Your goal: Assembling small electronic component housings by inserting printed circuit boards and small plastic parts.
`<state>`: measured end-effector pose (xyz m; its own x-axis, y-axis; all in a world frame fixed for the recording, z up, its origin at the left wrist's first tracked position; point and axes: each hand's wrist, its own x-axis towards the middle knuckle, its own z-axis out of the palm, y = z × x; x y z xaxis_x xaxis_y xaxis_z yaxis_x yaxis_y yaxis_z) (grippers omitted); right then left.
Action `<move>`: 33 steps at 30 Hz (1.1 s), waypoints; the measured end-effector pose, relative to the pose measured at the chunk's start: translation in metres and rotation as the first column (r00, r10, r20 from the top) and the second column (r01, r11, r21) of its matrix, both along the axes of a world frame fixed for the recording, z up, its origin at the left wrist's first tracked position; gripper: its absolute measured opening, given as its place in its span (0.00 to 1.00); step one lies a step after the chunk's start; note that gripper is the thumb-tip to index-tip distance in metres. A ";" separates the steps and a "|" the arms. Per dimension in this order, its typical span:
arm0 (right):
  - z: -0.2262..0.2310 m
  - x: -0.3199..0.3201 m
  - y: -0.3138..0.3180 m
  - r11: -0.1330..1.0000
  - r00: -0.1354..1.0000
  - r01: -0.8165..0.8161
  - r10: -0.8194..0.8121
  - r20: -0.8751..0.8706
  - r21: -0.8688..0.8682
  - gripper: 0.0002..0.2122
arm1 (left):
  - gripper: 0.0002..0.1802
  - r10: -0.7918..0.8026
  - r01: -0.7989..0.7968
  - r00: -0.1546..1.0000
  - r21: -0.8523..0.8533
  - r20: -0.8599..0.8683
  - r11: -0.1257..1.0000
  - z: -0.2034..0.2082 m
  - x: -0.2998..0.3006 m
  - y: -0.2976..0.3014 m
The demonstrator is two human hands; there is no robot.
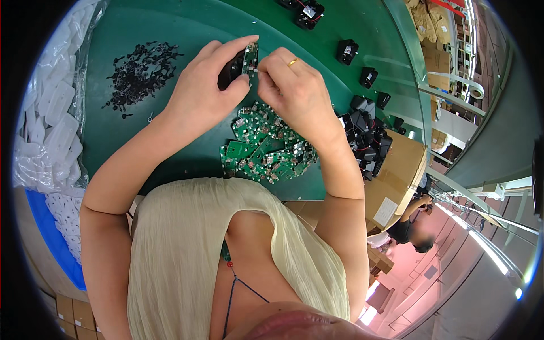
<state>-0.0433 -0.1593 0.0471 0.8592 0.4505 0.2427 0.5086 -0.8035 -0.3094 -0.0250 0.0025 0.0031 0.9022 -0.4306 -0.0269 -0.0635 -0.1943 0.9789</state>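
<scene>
Above the green table, my left hand (204, 82) is closed around a black plastic housing (229, 71). A green circuit board (251, 58) stands on edge against the housing's right side, between my fingers and thumb. My right hand (297, 85), with a ring on one finger, is curled in a pinch just right of the board. Whatever its fingertips hold, if anything, is hidden. Below both hands lies a heap of green circuit boards (266, 147). Left of my left hand, many small black parts (141, 73) are spread in a pile.
A clear bag of white plastic pieces (56, 113) lines the left edge, above a blue bin (48, 238) of small white parts. Black housings (365, 133) pile beside a cardboard box (396, 175) at the right; others lie along the far green surface (334, 28). Another person (411, 232) is farther right.
</scene>
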 end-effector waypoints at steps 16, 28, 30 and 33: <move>0.004 -0.003 0.013 0.976 0.998 0.040 -0.031 0.046 -0.212 0.08 | 0.27 0.025 -0.029 0.991 0.024 0.129 0.999 -0.001 -0.005 -0.001; -0.002 -0.006 0.016 0.942 0.999 0.034 -0.029 0.019 -0.333 0.09 | 0.26 0.065 -0.078 0.965 0.044 0.253 0.996 -0.006 -0.008 -0.004; 0.000 -0.005 0.013 0.955 1.000 0.005 -0.002 0.009 -0.296 0.09 | 0.26 0.082 -0.087 0.969 0.008 0.231 0.996 -0.007 -0.008 -0.004; 0.000 -0.004 0.009 0.968 0.999 -0.042 0.049 0.023 -0.247 0.10 | 0.25 0.063 -0.057 0.986 -0.043 0.157 0.997 -0.006 -0.008 -0.003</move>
